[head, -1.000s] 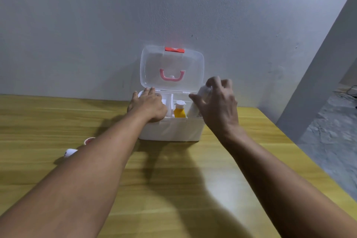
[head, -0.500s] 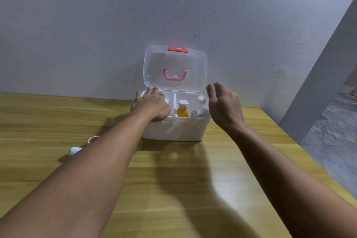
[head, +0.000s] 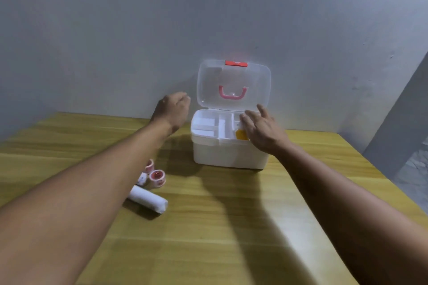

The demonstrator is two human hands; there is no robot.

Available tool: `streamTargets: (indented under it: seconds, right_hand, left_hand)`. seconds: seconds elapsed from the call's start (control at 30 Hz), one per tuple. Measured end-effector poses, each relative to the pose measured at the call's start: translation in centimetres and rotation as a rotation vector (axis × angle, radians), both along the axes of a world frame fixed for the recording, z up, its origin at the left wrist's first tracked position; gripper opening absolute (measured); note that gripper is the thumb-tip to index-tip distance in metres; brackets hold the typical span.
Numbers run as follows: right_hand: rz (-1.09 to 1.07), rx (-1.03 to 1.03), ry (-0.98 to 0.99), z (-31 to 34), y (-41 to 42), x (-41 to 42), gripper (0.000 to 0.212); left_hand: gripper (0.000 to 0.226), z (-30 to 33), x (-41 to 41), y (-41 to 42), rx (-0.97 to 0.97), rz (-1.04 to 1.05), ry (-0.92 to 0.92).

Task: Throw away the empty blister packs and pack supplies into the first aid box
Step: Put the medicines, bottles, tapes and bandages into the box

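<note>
So the first aid box (head: 229,152) sits lid-up at the desk's (head: 208,227) back edge, right hand (head: 262,131) spread open over it, left hand (head: 172,110) loosely curled, empty, beside it.

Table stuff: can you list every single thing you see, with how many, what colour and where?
first aid box: one, white, far middle of the table, against the wall
lid: one, clear with a pink handle and red latch, standing open
bottle: one, yellow, inside the box's right side, partly hidden
tape rolls: about three, white and red, left of the box, partly behind the left arm
bandage roll: one, white, lying in front of the tape rolls
table: one, yellowish wood
wall: grey, behind the table
left hand: fingers curled, beside the box
right hand: fingers spread, over the box's right side
</note>
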State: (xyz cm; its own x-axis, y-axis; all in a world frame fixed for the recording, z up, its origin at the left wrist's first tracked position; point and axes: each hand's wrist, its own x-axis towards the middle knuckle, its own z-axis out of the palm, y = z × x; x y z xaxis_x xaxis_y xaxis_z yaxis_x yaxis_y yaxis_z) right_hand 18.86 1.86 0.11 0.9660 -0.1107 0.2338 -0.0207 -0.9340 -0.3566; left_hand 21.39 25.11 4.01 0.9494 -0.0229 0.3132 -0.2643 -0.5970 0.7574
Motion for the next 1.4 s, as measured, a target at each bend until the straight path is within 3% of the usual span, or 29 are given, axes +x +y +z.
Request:
streamTargets:
  seconds: [0.17,0.3,0.5,0.57,0.73,0.8,0.93,1.17,1.4]
  right_hand:
    - [-0.007,-0.019,-0.038,-0.1,0.2,-0.2,0.061]
    - [-0.016,-0.017,-0.053,0.0,0.4,-0.4,0.061]
    - [-0.044,-0.038,-0.062,0.0,0.6,-0.7,0.063]
    - [-0.046,-0.037,-0.072,0.0,0.6,-0.8,0.062]
    - [-0.054,-0.031,-0.074,0.2,0.8,-1.2,0.059]
    - [-0.055,-0.025,-0.075,0.3,1.0,-1.4,0.058]
    - [-0.041,-0.043,-0.085,0.5,1.3,-1.7,0.05]
    - [-0.064,-0.017,-0.077,0.2,1.1,-1.4,0.062]
    - [-0.078,-0.006,-0.079,0.2,1.2,-1.4,0.062]
  left_hand:
    - [0.021,-0.6,-1.2,6.2,0.101,0.022,0.112]
    - [0.028,-2.2,-2.8,9.3,0.248,-0.016,0.228]
    - [0.076,-4.9,-4.7,10.0,0.377,-0.15,0.396]
    - [0.083,-5.5,-4.9,9.4,0.437,-0.178,0.431]
    - [0.037,-5.3,-4.5,8.2,0.481,-0.196,0.407]
    - [0.029,-5.1,-4.3,7.8,0.492,-0.185,0.403]
    - [0.022,-4.8,-4.0,7.6,0.472,-0.163,0.389]
    - [0.019,1.8,-2.7,4.3,0.248,-0.158,0.112]
    - [0.034,3.5,-1.7,-1.4,0.347,-0.228,0.142]
